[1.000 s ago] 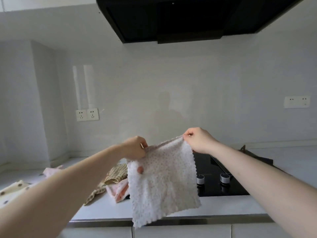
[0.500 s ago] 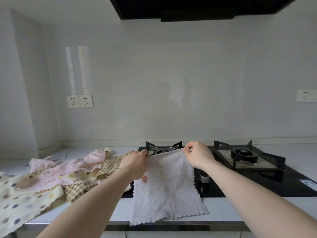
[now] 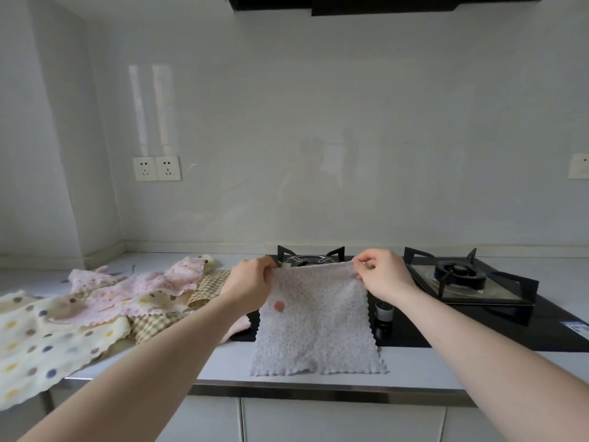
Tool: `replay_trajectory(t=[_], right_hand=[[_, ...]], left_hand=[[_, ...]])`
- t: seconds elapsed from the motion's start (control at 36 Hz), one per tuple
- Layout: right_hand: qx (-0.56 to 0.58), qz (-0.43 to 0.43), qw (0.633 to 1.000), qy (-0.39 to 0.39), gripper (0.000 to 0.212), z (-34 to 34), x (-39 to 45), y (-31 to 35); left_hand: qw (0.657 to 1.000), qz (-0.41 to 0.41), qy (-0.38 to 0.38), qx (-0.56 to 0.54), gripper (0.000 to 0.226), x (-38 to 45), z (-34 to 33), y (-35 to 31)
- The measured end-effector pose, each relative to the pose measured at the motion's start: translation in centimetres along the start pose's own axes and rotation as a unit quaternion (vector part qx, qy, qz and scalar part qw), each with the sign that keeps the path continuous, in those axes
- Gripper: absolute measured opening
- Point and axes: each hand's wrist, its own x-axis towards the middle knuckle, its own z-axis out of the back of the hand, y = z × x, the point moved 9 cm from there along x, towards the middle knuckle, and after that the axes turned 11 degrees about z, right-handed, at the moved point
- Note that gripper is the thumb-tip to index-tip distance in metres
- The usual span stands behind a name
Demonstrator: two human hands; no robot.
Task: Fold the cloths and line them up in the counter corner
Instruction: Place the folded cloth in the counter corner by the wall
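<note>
A white cloth with small dots (image 3: pixel 315 327) lies spread on the counter's front, its far part over the black hob. My left hand (image 3: pixel 248 283) pinches its far left corner and my right hand (image 3: pixel 381 275) pinches its far right corner. To the left lies a loose heap: a pink dotted cloth (image 3: pixel 140 288), a tan checked cloth (image 3: pixel 210 287) and a cream cloth with coloured spots (image 3: pixel 38 342) that hangs over the counter edge. The counter corner (image 3: pixel 105 263) is at the far left.
A black gas hob (image 3: pixel 478 317) with two burners fills the counter's right half; its knob (image 3: pixel 384 311) stands just right of the white cloth. Wall sockets (image 3: pixel 156 168) sit above the corner. A range hood (image 3: pixel 350 3) hangs overhead.
Both hands have lowered the white cloth from the air down flat onto the counter and hob. The view has tilted down, showing the cloth heap and burners.
</note>
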Motion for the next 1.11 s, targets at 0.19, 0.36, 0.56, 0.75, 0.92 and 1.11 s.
replay_trajectory(t=[0.19, 0.36, 0.56, 0.75, 0.92, 1.11], right_hand=[[-0.05, 0.047, 0.997, 0.043, 0.02, 0.4, -3.8, 1.0], [-0.099, 0.056, 0.989, 0.099, 0.019, 0.0, -7.8, 0.8], [-0.129, 0.046, 0.98, 0.143, 0.017, -1.4, -11.8, -0.9], [-0.109, 0.046, 0.981, 0.153, 0.017, -2.4, -13.8, -1.7], [-0.074, 0.048, 0.983, 0.16, 0.018, -3.3, -14.3, -2.2], [-0.057, 0.039, 0.997, 0.039, 0.007, -1.3, -12.2, -1.5]], left_hand=[[1.0, -0.012, 0.028, -0.004, 0.03, -3.6, 0.1, 0.4], [0.996, -0.004, 0.077, 0.032, 0.027, -7.4, -1.1, 1.1], [0.988, -0.012, 0.071, 0.136, 0.03, -11.4, -1.3, 1.2], [0.99, -0.024, 0.076, 0.115, 0.027, -12.8, -1.8, 2.6], [0.99, -0.005, 0.097, 0.101, 0.041, -12.6, -2.4, 3.1], [0.996, 0.072, 0.045, 0.022, 0.027, -9.3, -0.8, 2.9]])
